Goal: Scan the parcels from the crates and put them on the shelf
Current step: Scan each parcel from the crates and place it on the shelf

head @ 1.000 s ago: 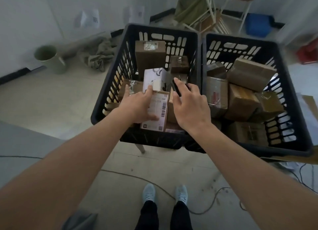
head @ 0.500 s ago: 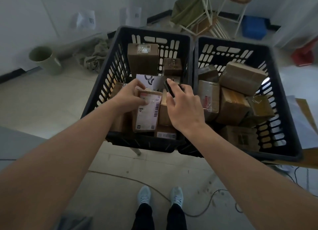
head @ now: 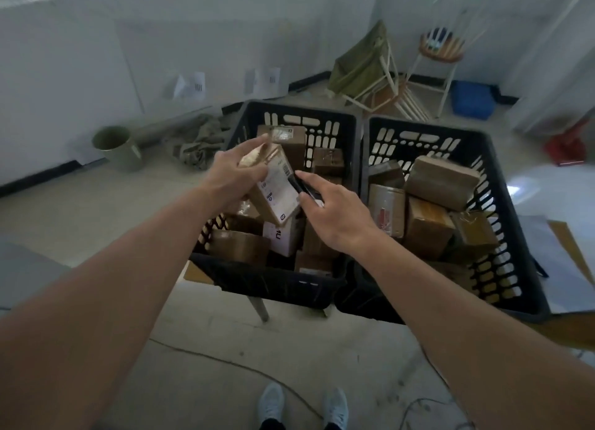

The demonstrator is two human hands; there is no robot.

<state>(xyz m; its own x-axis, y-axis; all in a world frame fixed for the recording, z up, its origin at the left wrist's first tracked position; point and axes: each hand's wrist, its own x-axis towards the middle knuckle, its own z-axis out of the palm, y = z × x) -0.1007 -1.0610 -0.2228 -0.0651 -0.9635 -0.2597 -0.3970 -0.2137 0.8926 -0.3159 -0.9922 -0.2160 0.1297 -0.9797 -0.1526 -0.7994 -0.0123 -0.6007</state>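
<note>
1. Two black crates sit side by side, touching. The left crate (head: 291,281) and the right crate (head: 502,159) are both full of brown boxes, packed close with little room between them.
2. There is open air above the crates, and open floor (head: 80,223) to the left. A green bucket (head: 116,147) and a crumpled cloth (head: 199,141) lie well apart from the crates, by the wall.
3. The left hand (head: 233,177) grips a brown parcel (head: 273,188) with curled fingers. It is held up above the left crate, clear of the rim and of the other boxes.
4. A moment ago this parcel was lower down, among the boxes in the crate. Now it has been lifted up and tipped.
5. The parcel's long side runs from the far upper left down to the near lower right. Its white label (head: 279,185) faces up and to the right.
6. The right hand (head: 335,209) holds a small black scanner (head: 301,185) with curled fingers. The scanner's tip is just beside the label's edge, maybe touching; I cannot tell.
7. A white box (head: 283,238) sits under the lifted parcel.
</note>
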